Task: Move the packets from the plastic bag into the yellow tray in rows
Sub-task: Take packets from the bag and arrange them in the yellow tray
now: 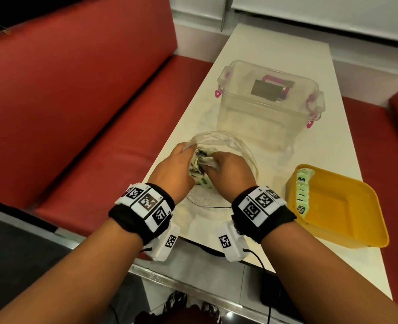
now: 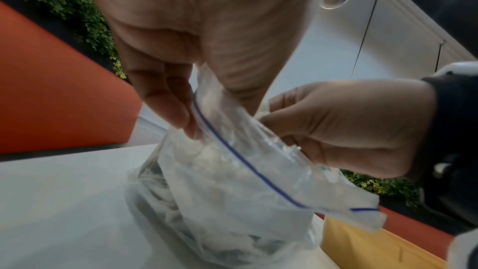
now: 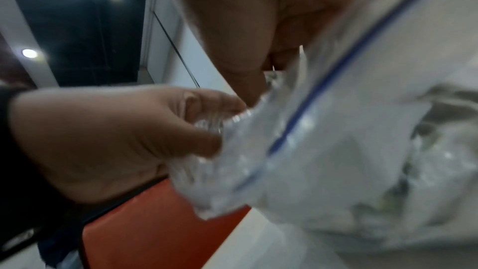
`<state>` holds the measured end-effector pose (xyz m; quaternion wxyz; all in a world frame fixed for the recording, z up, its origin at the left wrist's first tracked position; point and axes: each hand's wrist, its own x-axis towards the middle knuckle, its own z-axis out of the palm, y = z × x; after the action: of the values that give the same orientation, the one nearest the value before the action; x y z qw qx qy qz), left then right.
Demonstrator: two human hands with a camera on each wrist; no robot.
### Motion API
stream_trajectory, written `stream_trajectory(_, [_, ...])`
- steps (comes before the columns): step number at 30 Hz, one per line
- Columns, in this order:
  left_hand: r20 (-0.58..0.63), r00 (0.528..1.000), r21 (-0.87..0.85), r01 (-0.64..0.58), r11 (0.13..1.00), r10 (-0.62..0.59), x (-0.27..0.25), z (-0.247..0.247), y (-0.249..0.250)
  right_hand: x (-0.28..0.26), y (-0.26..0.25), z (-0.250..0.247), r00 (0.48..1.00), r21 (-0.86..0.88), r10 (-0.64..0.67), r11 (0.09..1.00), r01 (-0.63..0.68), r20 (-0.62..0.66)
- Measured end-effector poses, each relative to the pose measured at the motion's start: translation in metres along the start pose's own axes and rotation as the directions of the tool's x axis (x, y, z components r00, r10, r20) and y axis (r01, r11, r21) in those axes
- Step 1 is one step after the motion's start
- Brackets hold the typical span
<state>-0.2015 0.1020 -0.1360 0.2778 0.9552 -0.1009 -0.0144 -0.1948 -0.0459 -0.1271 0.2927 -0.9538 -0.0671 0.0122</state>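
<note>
Red benches [image 1: 76,94] sit by your long white table [image 1: 251,50]; your left hand [image 1: 172,173] pinches the rim of the clear plastic zip bag [image 1: 226,141]; your right hand [image 1: 228,170] reaches inside and grips a packet [image 1: 206,163]; nearby, the yellow plastic tray [image 1: 347,206] holds one row of green packets [image 1: 301,190].

Both forearms are bare. Each wrist wears a black band [image 1: 264,215] carrying white blocks printed with black square markers [image 1: 150,202]. A white camera housing [image 1: 230,243] with its own marker hangs under each wrist, and a thin black cable [image 1: 259,259] trails from the right one.
</note>
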Motion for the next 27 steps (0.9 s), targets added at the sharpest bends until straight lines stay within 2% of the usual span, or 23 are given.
stream_trajectory(3, [-0.025, 1.0, -0.016, -0.018, 1.0, 0.018, 0.0, 0.0, 0.003, -0.007, 0.006, -0.015, 0.999, 0.062, 0.02, 0.998, -0.017, -0.033])
stream_trajectory(5, [-0.132, 0.99, -0.028, -0.054, 0.998, 0.049, -0.001, -0.001, 0.008, -0.009, 0.012, -0.028, 0.999, 0.119, 0.037, 0.992, -0.033, -0.029])
stream_trajectory(9, [-0.405, 0.898, -0.023, -0.198, 0.98, 0.172, 0.003, -0.007, 0.029, -0.017, 0.021, -0.057, 0.995, 0.364, 0.083, 0.93, -0.059, -0.05])
stream_trajectory(12, [-0.473, 0.854, -0.051, -0.272, 0.961, 0.217, 0.008, -0.01, 0.052, -0.027, 0.024, -0.078, 0.99, 0.489, 0.086, 0.872, -0.021, -0.111])
stream_trajectory(14, [-0.425, 0.879, -0.125, -0.295, 0.947, 0.217, 0.01, -0.007, 0.065, -0.032, 0.025, -0.089, 0.987, 0.524, 0.077, 0.851, 0.008, -0.141])
stream_trajectory(18, [-0.232, 0.953, -0.35, -0.268, 0.897, 0.194, 0.016, 0.007, 0.086, -0.04, 0.033, -0.101, 0.98, 0.549, 0.092, 0.835, 0.021, -0.176])
stream_trajectory(20, [-0.198, 0.961, -0.429, -0.262, 0.864, 0.193, 0.015, 0.012, 0.091, -0.043, 0.038, -0.101, 0.98, 0.546, 0.107, 0.838, 0.003, -0.17])
stream_trajectory(21, [-0.165, 0.963, -0.476, -0.266, 0.838, 0.212, 0.015, 0.021, 0.108, -0.055, 0.051, -0.111, 0.972, 0.535, 0.14, 0.844, -0.018, -0.188])
stream_trajectory(24, [-0.119, 0.978, -0.567, -0.21, 0.797, 0.173, 0.018, 0.029, 0.105, -0.06, 0.055, -0.109, 0.982, 0.546, 0.161, 0.834, -0.084, -0.094])
stream_trajectory(27, [-0.063, 0.98, -0.624, -0.187, 0.758, 0.19, 0.022, 0.036, 0.114, -0.07, 0.061, -0.115, 0.975, 0.627, 0.22, 0.764, -0.152, -0.031])
